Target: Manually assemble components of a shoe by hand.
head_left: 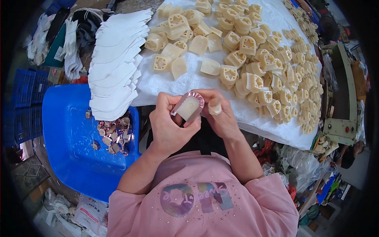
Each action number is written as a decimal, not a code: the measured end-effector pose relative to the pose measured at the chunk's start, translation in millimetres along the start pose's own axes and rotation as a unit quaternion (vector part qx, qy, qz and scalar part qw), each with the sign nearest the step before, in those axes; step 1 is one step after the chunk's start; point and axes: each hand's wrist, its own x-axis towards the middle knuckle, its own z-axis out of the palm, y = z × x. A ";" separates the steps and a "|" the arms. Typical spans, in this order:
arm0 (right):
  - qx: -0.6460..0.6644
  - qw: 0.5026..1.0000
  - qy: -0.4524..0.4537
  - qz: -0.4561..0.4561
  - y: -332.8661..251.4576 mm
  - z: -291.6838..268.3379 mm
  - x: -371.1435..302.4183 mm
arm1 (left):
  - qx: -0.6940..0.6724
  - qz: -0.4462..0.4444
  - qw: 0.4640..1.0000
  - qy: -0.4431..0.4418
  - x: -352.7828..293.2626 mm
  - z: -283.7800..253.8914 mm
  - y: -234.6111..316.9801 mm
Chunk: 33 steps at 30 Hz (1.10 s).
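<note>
In front of my chest I hold a cream plastic shoe heel point(190, 106) with shiny pink material wrapped round its curved side. The material is gathered in small pleats along the rounded edge. My left hand point(167, 128) is closed on the heel from the left, fingers and thumb on its sides. On the other side, my right hand point(222, 118) grips the pleated edge; some of its fingertips are hidden behind the heel. A cream cover point(214, 107) sits on one right-hand finger. Loose bare heels point(179, 68) lie on the table just beyond my hands.
A white cloth point(272, 128) covers the table, with heaps of bare heels point(272, 79) to the right. Overlapping white cut pieces point(116, 59) hang over its left edge. Below them, a blue tub point(71, 158) holds several pink-wrapped heels point(116, 136). Plastic bags point(304, 162) lie at right.
</note>
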 end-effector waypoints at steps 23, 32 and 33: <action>-0.312 0.927 -0.155 -0.136 -18.1 49.9 41.9 | -0.143 -0.062 0.987 -0.029 -23.1 -74.3 -16.7; -0.503 0.829 -0.106 -0.221 -11.4 78.8 101.6 | 0.374 0.015 0.924 0.074 -65.5 -152.7 -58.2; -0.535 0.806 -0.099 -0.234 -8.4 80.1 106.4 | 0.385 0.003 0.915 0.122 -65.1 -155.3 -57.1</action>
